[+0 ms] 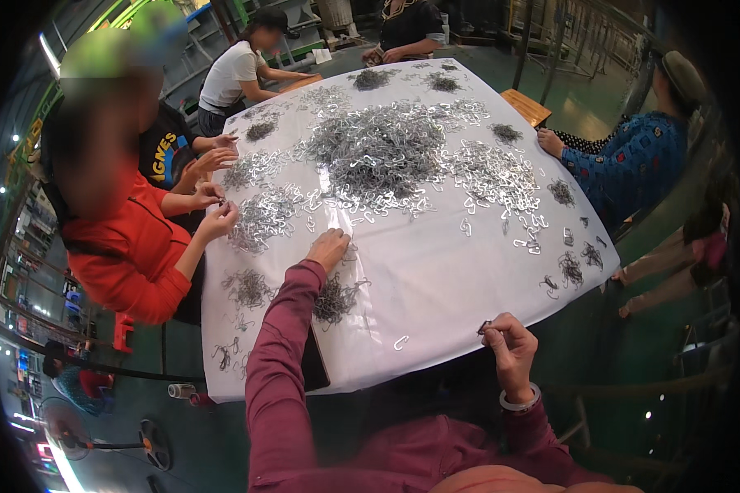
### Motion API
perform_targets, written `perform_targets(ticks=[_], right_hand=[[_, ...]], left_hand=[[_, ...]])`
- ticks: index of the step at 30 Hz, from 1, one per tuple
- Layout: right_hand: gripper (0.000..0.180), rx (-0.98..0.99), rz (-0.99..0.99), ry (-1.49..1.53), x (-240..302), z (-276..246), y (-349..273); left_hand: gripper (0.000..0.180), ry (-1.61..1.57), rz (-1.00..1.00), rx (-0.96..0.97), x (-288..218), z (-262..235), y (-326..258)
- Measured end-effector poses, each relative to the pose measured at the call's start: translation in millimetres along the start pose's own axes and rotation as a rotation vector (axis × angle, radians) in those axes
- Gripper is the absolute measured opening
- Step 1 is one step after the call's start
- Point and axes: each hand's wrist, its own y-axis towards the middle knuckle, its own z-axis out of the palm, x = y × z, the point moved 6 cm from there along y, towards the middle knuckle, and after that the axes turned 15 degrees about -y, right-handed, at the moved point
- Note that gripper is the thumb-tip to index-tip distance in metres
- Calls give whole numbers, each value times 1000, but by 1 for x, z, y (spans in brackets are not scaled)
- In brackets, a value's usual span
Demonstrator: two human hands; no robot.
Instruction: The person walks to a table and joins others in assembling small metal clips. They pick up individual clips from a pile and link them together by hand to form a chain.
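left hand (330, 247): stretched far out over the table, palm down, fingers curled onto loose metal clips (349, 215) at the near edge of the big pile; looks like picking, but whether it has one pinched I cannot tell.
right hand (508, 339): kept close to the body at the near table edge, fingers clenched around a small dark wire piece (484, 328), held up near the chest, probably so it can be worked by fingertip.
big pile (382, 148): silvery clips heaped mid-table, likely so that everyone seated round can reach in.
small dark tangle (335, 300): thin wire bits beside the left forearm, set apart from the shiny clips, seems a sorted heap.
single clip (400, 342): lies alone near the front edge, between the two hands.
table cover (436, 271): white sheet under clear plastic, pale so the small parts show.
person in red (127, 246): on the left side, both hands together at the table edge over their own spread of clips.
person in blue (633, 160): right side, one hand resting on the edge by small dark heaps.
others: two more people at the far end, details too small.
wristband (520, 403): pale band on the right wrist.
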Motion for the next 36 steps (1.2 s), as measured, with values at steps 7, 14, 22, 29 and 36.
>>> perform_targets(ticks=[7,14,22,29,36], right_hand=[[3,-28,-28,-31,12,-19,-25],[5,-46,5,-17,14,-31,-61],[7,-89,130,-147,-5,-42,-84],[9,-144,185,-91,-33,-44,-92],[4,-188,113,-203,-30,-48,-91]], left_hand=[[11,-290,-99,-224,-40,-12,1],[10,-336,-97,-288,-76,2,9],[9,-1334,-277,-225,-225,-15,-29],[15,-1549,-78,-35,-358,-34,-83],[13,-1372,-24,-137,-377,-27,-75]])
